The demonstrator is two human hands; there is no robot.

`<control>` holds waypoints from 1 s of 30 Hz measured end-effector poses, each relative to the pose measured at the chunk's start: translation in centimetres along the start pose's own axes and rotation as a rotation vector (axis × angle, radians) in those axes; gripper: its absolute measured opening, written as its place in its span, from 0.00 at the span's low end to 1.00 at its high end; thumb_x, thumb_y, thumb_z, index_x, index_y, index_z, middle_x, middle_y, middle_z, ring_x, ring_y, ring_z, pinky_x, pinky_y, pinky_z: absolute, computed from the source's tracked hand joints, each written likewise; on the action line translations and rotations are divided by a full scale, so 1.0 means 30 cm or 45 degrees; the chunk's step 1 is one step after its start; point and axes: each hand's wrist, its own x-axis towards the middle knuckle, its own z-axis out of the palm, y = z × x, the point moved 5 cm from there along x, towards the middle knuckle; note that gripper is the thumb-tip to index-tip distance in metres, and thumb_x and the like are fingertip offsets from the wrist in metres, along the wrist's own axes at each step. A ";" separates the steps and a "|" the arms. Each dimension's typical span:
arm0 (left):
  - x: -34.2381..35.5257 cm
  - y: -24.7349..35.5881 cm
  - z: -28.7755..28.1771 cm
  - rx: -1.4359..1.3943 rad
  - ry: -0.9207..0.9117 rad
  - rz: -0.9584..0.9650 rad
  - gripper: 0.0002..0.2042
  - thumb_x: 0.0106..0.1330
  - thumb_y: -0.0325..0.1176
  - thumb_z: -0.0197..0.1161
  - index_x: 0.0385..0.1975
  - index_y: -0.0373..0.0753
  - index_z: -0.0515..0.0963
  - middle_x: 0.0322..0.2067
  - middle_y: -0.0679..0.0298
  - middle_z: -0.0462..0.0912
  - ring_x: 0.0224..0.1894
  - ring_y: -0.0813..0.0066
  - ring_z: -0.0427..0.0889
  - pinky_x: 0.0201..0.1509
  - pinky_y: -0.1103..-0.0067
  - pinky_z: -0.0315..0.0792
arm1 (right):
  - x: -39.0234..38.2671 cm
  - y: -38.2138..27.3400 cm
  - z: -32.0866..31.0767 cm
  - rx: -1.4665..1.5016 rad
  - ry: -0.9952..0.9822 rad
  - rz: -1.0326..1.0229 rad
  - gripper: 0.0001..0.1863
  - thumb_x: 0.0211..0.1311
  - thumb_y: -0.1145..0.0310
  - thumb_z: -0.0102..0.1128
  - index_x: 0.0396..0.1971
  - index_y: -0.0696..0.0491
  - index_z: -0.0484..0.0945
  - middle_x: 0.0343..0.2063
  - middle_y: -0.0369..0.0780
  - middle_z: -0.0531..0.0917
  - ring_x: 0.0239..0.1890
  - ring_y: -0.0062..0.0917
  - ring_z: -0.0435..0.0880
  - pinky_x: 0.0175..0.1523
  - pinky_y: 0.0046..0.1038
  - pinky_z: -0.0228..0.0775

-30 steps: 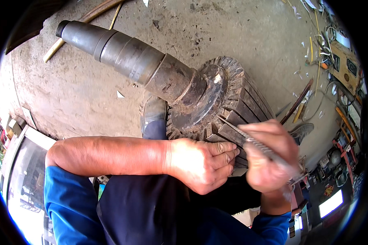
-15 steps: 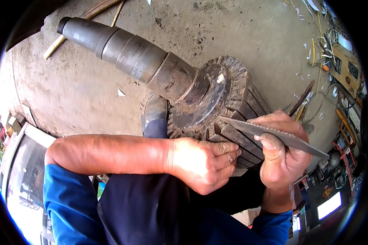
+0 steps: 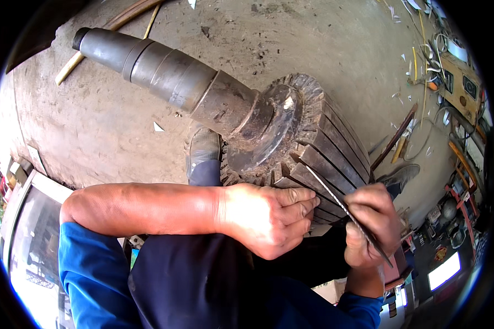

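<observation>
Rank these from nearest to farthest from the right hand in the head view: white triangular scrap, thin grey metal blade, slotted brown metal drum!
1. Thin grey metal blade, in the right hand.
2. Slotted drum, to the upper left.
3. White triangular scrap, farther left on the floor.

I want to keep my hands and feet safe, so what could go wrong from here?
The thin blade in the right hand angles close past the left hand, so a slip might cut it. The left hand rests on the slotted metal cylinder, whose edges could scrape skin. A shoe sits close by; if the cylinder rolled, it might get pinched.
</observation>
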 end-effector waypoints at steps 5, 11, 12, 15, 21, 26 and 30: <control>0.000 -0.003 -0.011 -0.004 -0.056 0.020 0.06 0.51 0.30 0.62 0.20 0.34 0.79 0.34 0.53 0.87 0.46 0.59 0.90 0.59 0.67 0.84 | -0.098 0.009 -0.044 0.028 0.056 0.058 0.15 0.57 0.80 0.71 0.43 0.57 0.78 0.38 0.52 0.86 0.29 0.35 0.87 0.31 0.30 0.78; 0.012 -0.010 -0.025 0.075 -0.089 0.034 0.09 0.47 0.32 0.61 0.23 0.32 0.81 0.35 0.56 0.87 0.47 0.60 0.89 0.61 0.68 0.82 | -0.237 0.070 -0.108 -0.137 0.042 0.190 0.16 0.50 0.83 0.69 0.41 0.58 0.80 0.39 0.50 0.87 0.29 0.38 0.87 0.32 0.30 0.78; 0.019 -0.012 -0.029 0.072 -0.110 0.032 0.08 0.48 0.31 0.62 0.23 0.33 0.81 0.35 0.56 0.88 0.47 0.61 0.89 0.61 0.68 0.82 | -0.264 0.083 -0.112 -0.139 0.040 0.205 0.16 0.49 0.83 0.69 0.41 0.58 0.80 0.38 0.50 0.87 0.29 0.38 0.87 0.32 0.30 0.78; 0.019 -0.013 -0.036 0.103 -0.176 0.014 0.04 0.53 0.28 0.62 0.19 0.41 0.78 0.37 0.60 0.90 0.47 0.66 0.91 0.61 0.68 0.82 | -0.330 0.130 -0.135 -0.125 0.017 0.252 0.19 0.44 0.84 0.68 0.40 0.59 0.81 0.36 0.49 0.87 0.28 0.37 0.86 0.32 0.31 0.78; 0.027 -0.009 -0.032 0.107 -0.194 -0.009 0.04 0.55 0.27 0.63 0.20 0.41 0.78 0.37 0.60 0.90 0.48 0.66 0.90 0.62 0.68 0.81 | -0.394 0.140 -0.164 -0.367 -0.062 0.347 0.20 0.41 0.82 0.68 0.40 0.61 0.82 0.34 0.47 0.85 0.28 0.37 0.85 0.32 0.32 0.77; 0.028 -0.012 -0.031 0.115 -0.218 -0.011 0.03 0.54 0.27 0.63 0.20 0.41 0.79 0.36 0.60 0.90 0.48 0.66 0.90 0.62 0.69 0.81 | -0.359 0.149 -0.112 -0.692 -0.102 0.244 0.19 0.44 0.79 0.70 0.41 0.60 0.82 0.30 0.44 0.82 0.26 0.35 0.82 0.29 0.33 0.73; 0.028 -0.012 -0.033 0.120 -0.144 -0.011 0.04 0.54 0.27 0.63 0.19 0.39 0.79 0.36 0.60 0.89 0.47 0.66 0.90 0.61 0.69 0.82 | -0.488 0.244 -0.153 -0.874 -0.152 0.208 0.15 0.47 0.75 0.67 0.38 0.60 0.80 0.29 0.44 0.79 0.26 0.39 0.80 0.31 0.37 0.74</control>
